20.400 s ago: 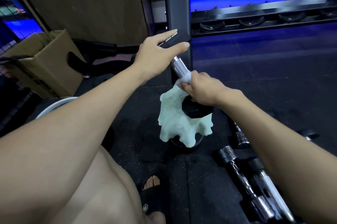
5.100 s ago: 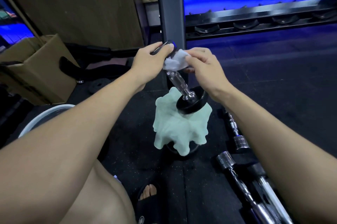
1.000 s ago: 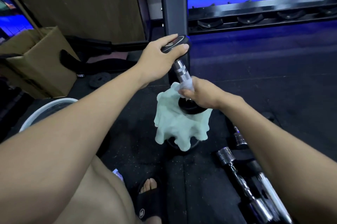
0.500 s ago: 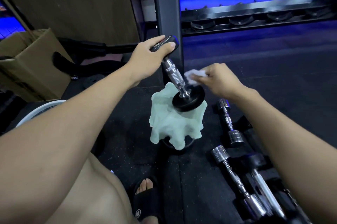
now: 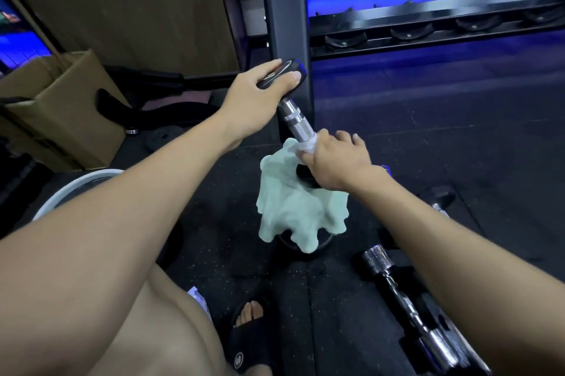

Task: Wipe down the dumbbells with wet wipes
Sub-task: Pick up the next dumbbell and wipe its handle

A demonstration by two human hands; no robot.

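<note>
A dumbbell (image 5: 298,123) with a knurled chrome handle and black end plates stands tilted on a pale green cloth (image 5: 293,210). My left hand (image 5: 260,94) grips its upper black plate from above. My right hand (image 5: 333,161) is closed around the lower part of the handle with a white wet wipe (image 5: 305,144) pressed against the metal. The lower plate is mostly hidden under my right hand. The green cloth drapes over a dark round object on the floor.
More chrome dumbbells (image 5: 406,311) lie on the black rubber floor at the right. A dark rack post (image 5: 284,8) rises just behind, with a rack shelf (image 5: 428,27) to the right. A cardboard box (image 5: 58,106) and a white bucket rim (image 5: 70,189) stand at the left. My sandalled foot (image 5: 250,336) is below.
Half a second ago my right hand held the wipe off the handle, to the right. It has come back and closed the wipe around the lower handle. The left hand keeps its hold.
</note>
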